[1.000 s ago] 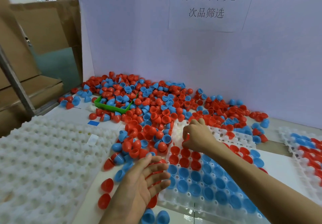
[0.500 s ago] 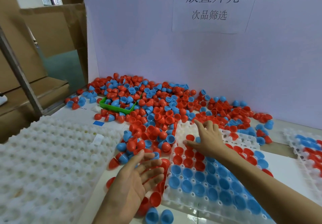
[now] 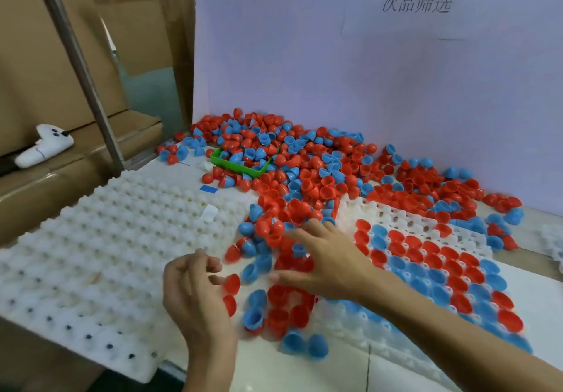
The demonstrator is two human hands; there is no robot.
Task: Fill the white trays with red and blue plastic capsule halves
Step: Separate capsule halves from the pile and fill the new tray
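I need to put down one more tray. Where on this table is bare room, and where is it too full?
Bare tabletop lies at the near right, beyond the partly filled tray. A smaller bare patch surrounds the blue label, between the empty white tray and the green bin. The capsule pile against the wall is crowded.

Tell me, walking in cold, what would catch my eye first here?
The heap of red and blue capsule halves spilled across the table against the pale back wall, half burying a small green bin. Next, the person's right hand spread over loose halves at the near edge of the heap, beside a white tray partly filled with red and blue. To the left lies an unfilled white tray.
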